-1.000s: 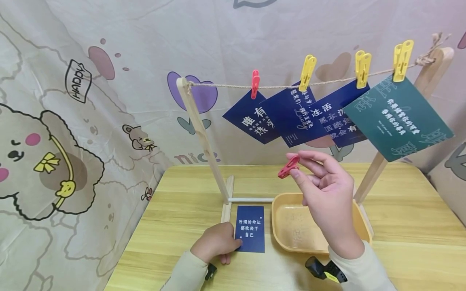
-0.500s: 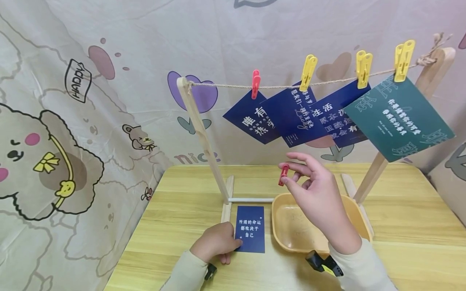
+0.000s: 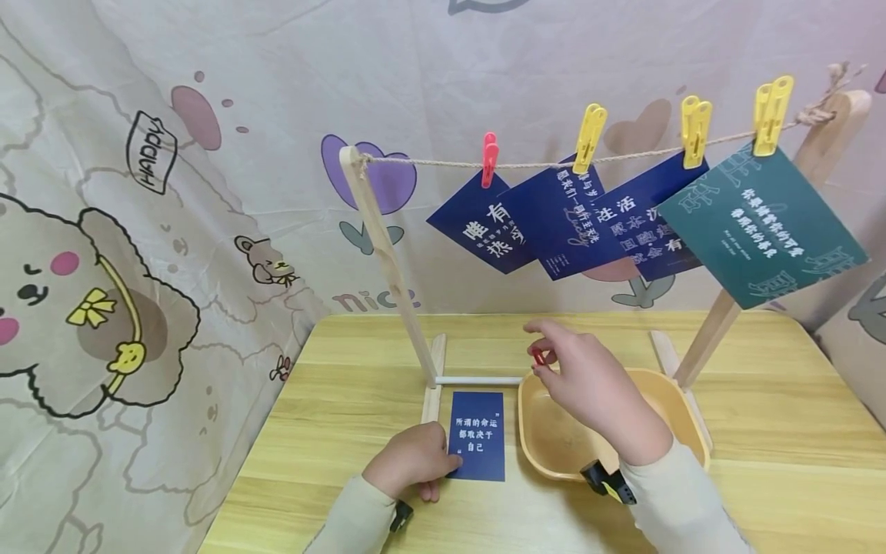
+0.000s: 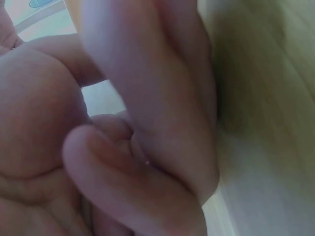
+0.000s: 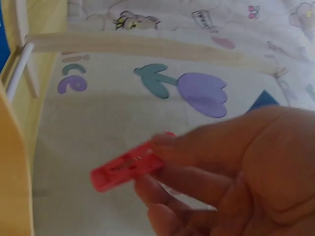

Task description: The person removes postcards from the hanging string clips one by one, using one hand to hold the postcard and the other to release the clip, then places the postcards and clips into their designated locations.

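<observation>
My left hand (image 3: 414,462) is at the lower left edge of a dark blue card (image 3: 479,415) with white writing, thumb over its edge. In the left wrist view the fingers (image 4: 162,98) are curled in close to the table, and the card is hidden there. My right hand (image 3: 584,381) is over the yellow basket (image 3: 554,450), pinching a red clothespin (image 5: 125,164) between thumb and fingers. Above, three blue cards and a green card (image 3: 764,231) hang from a string (image 3: 429,162) by a pink-red clothespin (image 3: 489,160) and three yellow clothespins (image 3: 590,138).
A wooden frame carries the string between its left post (image 3: 381,231) and right post (image 3: 720,327). A white rod (image 3: 477,381) runs low across it behind the card. Behind the table (image 3: 311,431) hangs a printed cloth (image 3: 277,92).
My right hand has moved down toward the basket and slightly left, turning the red clothespin. My left hand and the card under its thumb have kept their place.
</observation>
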A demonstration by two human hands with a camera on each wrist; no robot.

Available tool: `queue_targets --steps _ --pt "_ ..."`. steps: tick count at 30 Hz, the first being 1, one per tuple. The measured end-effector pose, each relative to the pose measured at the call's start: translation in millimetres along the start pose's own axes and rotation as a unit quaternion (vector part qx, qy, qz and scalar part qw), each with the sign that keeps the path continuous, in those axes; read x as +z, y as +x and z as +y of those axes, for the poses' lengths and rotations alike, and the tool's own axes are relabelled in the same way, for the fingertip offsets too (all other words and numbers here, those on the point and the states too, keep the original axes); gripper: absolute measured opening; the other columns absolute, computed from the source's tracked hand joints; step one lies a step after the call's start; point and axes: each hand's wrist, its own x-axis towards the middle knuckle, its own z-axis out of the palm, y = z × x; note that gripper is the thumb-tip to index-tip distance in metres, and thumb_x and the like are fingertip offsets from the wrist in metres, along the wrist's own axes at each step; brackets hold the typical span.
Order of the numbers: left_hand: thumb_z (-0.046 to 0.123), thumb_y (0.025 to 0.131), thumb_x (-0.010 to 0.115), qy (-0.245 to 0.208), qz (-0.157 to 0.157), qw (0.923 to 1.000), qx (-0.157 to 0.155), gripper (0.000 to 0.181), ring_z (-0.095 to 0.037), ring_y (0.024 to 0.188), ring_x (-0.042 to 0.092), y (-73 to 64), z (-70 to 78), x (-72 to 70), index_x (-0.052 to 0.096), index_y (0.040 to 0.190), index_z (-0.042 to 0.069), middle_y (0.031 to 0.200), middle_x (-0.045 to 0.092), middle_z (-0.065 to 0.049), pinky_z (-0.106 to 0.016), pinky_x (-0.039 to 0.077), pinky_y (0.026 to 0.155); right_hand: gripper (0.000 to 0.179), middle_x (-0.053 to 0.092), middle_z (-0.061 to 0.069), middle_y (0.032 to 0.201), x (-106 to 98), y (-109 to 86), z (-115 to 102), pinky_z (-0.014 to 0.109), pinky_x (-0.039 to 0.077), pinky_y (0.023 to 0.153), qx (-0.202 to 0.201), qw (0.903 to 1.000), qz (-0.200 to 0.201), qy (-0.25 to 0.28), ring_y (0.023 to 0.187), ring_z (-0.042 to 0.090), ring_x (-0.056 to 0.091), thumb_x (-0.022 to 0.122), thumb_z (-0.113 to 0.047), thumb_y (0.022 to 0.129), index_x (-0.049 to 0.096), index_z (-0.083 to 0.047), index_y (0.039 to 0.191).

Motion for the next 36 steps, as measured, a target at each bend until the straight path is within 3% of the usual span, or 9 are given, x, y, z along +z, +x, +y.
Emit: queue_targets --steps 9,14,18,25,36 --pt "0.026 0.100 0.077 -0.011 -0.004 0.9999 -0.002 0.036 -0.014 0.038 0.063 1.5 -1.0 -0.1 0.066 0.072 0.005 0.051 0.068 -0.006 -0.032 0.061 0.051 0.054 0.081 0.008 0.106 12.7 5.6 14.4 0.045 0.065 0.080 -0.013 0.9955 -0.071 -0.062 0.093 0.025 0.077 0.080 0.000 0.093 0.062 -0.009 0.143" --pt "0.025 0.100 0.077 -0.017 -0.007 0.9998 0.001 0.035 -0.012 0.038 0.062 2.3 -1.5 -0.6 0.065 0.072 0.007 0.051 0.068 -0.005 -0.033 0.060 0.048 0.037 0.073 0.000 0.087 19.3 6.4 22.3 0.039 0.058 0.071 -0.024 0.9888 -0.093 -0.114 0.078 0.017 0.066 0.080 0.003 0.088 0.068 -0.009 0.120" --pt "0.025 0.100 0.077 -0.016 -0.008 0.9998 0.004 0.036 -0.012 0.037 0.062 2.1 -1.4 -1.3 0.067 0.072 0.005 0.051 0.068 -0.005 -0.033 0.059 0.046 0.027 0.062 -0.003 0.077 26.3 7.3 28.3 0.033 0.050 0.063 -0.029 0.9853 -0.118 -0.120 0.068 0.015 0.056 0.074 0.009 0.089 0.061 -0.011 0.102" --pt "0.026 0.100 0.077 -0.012 -0.009 0.9999 0.000 0.037 -0.012 0.038 0.062 1.6 -0.5 -1.7 0.067 0.071 0.005 0.051 0.068 -0.005 -0.033 0.059 0.047 0.031 0.055 -0.003 0.073 36.3 7.8 37.3 0.031 0.043 0.059 -0.024 0.9815 -0.132 -0.136 0.065 0.016 0.050 0.068 0.015 0.085 0.054 -0.013 0.087" --pt "0.026 0.100 0.077 -0.016 -0.009 0.9998 -0.004 0.037 -0.013 0.038 0.062 0.9 -0.2 -2.3 0.067 0.071 0.005 0.051 0.068 -0.006 -0.033 0.059 0.048 0.035 0.055 -0.002 0.073 43.2 9.7 41.1 0.030 0.044 0.060 -0.022 0.9805 -0.139 -0.137 0.066 0.017 0.051 0.061 0.022 0.078 0.055 -0.012 0.084"
